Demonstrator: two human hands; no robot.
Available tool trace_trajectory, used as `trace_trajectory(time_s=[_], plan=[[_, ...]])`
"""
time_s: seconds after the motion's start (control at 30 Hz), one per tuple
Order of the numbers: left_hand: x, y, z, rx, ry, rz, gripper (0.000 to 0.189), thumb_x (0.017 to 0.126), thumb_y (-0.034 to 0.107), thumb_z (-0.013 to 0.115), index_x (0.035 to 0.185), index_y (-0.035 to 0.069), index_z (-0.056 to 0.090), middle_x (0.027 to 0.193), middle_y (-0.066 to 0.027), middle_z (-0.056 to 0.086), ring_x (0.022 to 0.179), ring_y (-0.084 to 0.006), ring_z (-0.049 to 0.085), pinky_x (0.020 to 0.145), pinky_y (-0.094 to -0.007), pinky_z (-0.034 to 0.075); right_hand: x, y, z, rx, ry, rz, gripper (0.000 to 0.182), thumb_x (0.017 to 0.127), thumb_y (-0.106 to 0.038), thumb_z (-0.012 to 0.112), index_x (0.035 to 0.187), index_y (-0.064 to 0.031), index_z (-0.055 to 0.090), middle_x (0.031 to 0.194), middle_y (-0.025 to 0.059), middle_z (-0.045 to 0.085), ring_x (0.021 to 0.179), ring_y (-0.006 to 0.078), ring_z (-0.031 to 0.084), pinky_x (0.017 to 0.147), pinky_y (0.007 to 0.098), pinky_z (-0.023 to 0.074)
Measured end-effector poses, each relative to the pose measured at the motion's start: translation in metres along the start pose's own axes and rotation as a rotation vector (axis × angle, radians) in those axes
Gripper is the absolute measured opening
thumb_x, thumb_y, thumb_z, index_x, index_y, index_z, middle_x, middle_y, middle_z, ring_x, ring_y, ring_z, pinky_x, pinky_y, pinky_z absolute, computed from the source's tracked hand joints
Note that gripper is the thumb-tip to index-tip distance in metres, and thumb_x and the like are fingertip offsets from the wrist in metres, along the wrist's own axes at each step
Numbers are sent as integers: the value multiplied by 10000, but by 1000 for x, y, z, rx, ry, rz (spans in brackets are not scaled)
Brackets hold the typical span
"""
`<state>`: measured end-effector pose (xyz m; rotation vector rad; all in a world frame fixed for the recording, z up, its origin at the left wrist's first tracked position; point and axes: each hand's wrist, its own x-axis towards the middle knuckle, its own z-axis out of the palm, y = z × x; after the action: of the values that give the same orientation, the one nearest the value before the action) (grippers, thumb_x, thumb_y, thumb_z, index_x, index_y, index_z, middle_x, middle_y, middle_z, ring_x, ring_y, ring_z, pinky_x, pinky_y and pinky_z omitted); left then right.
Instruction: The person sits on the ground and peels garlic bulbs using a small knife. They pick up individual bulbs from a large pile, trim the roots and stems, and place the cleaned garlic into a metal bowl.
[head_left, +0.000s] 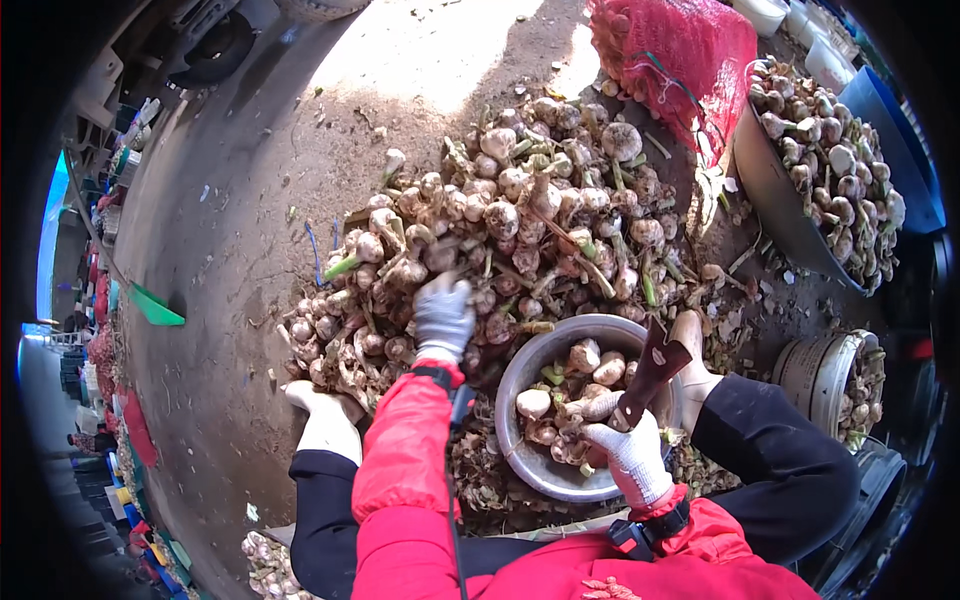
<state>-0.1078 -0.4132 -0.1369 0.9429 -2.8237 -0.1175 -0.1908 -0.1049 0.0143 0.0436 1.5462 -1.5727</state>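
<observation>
My left hand (445, 316), in a pale knitted glove, reaches into a large heap of garlic bulbs (525, 217) with stems on the ground. Blur about its fingertips hides whether a bulb is between them. In a similar glove, my right hand (634, 457) grips a knife (654, 367) with a broad, dark brown blade that points up and away from me. Its fingers are over a metal basin (517, 375) between my feet. Trimmed garlic bulbs (585, 405) partly fill that basin.
Beyond the heap stands a red mesh sack (682, 60). To the right are a tilted wide container (787, 195) heaped with garlic and a white bucket (817, 375) of pieces. Dry skins (487, 465) litter the ground by the basin. A green dustpan-like scoop (155, 305) lies left.
</observation>
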Motion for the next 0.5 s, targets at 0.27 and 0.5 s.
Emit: trace_trajectory(time_s=[0.27,0.5], plan=[[-157,-51,8,-454,179,-417,249,808,92,691,1044,51,621,1056,-156,621,986,-338,604,906,-419,484,6,7,7,42,-11,118,232,773,61,679,986,-13,625,794,23,596,564,99,558,480,233,452],[-73,-23,-20,27,-97,-463,921,679,323,824,1441,86,364,1268,-197,539,1151,-380,513,1019,-454,418,12,7,31,-75,-27,70,220,778,58,681,976,-14,617,781,25,602,583,100,575,483,238,462]])
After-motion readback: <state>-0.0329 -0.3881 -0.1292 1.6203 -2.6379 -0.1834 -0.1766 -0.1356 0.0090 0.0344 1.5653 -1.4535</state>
